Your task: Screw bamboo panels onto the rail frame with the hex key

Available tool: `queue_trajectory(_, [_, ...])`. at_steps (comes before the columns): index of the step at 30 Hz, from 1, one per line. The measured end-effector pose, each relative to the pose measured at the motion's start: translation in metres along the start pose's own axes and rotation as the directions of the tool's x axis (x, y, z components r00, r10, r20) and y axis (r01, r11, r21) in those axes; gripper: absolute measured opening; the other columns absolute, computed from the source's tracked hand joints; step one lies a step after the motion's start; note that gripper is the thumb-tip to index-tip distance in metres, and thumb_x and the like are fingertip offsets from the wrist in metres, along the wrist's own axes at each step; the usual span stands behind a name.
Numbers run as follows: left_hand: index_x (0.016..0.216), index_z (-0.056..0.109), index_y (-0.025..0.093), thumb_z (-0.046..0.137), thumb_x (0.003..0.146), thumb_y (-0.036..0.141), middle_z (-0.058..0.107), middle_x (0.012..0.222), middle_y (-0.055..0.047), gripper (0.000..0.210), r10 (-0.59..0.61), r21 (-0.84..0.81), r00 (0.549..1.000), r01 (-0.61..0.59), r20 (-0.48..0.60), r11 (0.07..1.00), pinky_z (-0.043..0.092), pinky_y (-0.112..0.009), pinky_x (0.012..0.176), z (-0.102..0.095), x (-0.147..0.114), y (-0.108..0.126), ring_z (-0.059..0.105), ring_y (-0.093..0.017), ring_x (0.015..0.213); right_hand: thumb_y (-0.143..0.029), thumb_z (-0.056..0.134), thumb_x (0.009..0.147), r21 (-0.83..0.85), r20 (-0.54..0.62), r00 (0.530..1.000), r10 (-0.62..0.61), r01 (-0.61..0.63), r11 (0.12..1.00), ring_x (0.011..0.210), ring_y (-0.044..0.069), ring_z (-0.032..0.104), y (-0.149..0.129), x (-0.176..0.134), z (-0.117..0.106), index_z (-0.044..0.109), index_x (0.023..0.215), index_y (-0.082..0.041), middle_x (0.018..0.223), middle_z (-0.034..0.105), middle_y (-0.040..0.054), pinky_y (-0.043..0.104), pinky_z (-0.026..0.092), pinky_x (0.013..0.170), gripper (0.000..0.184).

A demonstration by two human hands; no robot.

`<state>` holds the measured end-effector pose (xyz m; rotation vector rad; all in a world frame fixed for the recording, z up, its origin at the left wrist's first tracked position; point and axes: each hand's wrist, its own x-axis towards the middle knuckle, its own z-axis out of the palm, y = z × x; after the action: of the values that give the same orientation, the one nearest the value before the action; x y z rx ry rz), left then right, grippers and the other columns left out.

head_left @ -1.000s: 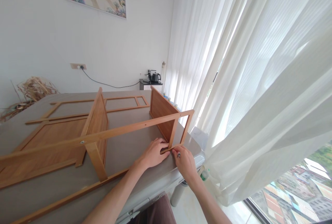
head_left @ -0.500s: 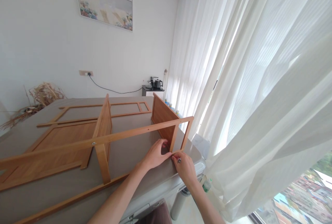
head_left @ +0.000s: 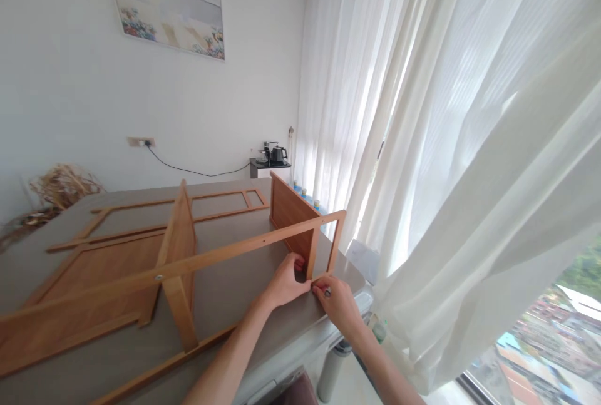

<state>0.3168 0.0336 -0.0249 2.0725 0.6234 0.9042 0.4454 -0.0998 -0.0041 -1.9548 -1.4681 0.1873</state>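
A partly assembled wooden shelf unit stands on its side, its upper rail (head_left: pixel 225 259) running across two upright shelf boards, the middle board (head_left: pixel 182 226) and the end board (head_left: pixel 295 212). My left hand (head_left: pixel 285 281) is closed round the foot of the end board, thumb at the lower joint and fingers behind the wood. Right beside it, my right hand (head_left: pixel 337 300) pinches at the outer side of that joint. A small greyish thing shows between its curled fingers, too small to name. The lower rail (head_left: pixel 206 342) passes partly behind my left forearm.
The grey table (head_left: pixel 230 292) also carries a flat wooden panel (head_left: pixel 98 267) and an open wooden frame (head_left: pixel 220 205). Dried plants (head_left: pixel 63 187) lie at the far left. White curtains (head_left: pixel 399 142) hang on the right. Below the edge stands a grey cylinder (head_left: pixel 332 374).
The view has turned slightly, so the wall picture and left-hand wood sit further left. Both hands stay at the same corner joint, with little visible movement.
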Motion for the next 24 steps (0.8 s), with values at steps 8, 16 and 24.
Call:
queue_trajectory(8, [0.101, 0.053, 0.020, 0.075, 0.071, 0.020, 0.064, 0.101, -0.005, 0.037, 0.005, -0.034, 0.999, -0.003, 0.047, 0.999, 0.052, -0.034, 0.085, -0.0079, -0.0022, 0.0064, 0.062, -0.019, 0.092, -0.018, 0.052, 0.088, -0.020, 0.003, 1.000, 0.003, -0.003, 1.000, 0.079, 0.018, 0.066, -0.0033, -0.0012, -0.0002, 0.073, 0.077, -0.023, 0.083, 0.071, 0.0020, 0.026, 0.044, 0.074, 0.024])
queue_trajectory(16, [0.101, 0.052, 0.019, 0.075, 0.069, 0.018, 0.064, 0.098, -0.004, 0.039, -0.023, -0.082, 0.998, 0.028, 0.067, 0.996, 0.053, -0.033, 0.084, -0.0062, -0.0023, 0.0052, 0.063, -0.018, 0.091, -0.021, 0.053, 0.091, -0.071, -0.014, 0.999, 0.052, -0.053, 0.996, 0.082, 0.019, 0.066, -0.0037, -0.0018, 0.0057, 0.071, 0.080, -0.021, 0.087, 0.071, 0.0044, 0.026, 0.044, 0.074, 0.021])
queue_trajectory(24, [0.100, 0.052, 0.019, 0.076, 0.067, 0.017, 0.063, 0.097, -0.004, 0.040, -0.038, -0.093, 0.998, 0.043, 0.058, 0.995, 0.052, -0.034, 0.083, -0.0048, -0.0011, 0.0029, 0.061, -0.018, 0.089, -0.021, 0.053, 0.092, -0.080, -0.009, 0.999, 0.041, -0.042, 0.996, 0.083, 0.018, 0.067, -0.0052, -0.0020, 0.0041, 0.070, 0.083, -0.022, 0.090, 0.071, 0.0035, 0.025, 0.045, 0.078, 0.020])
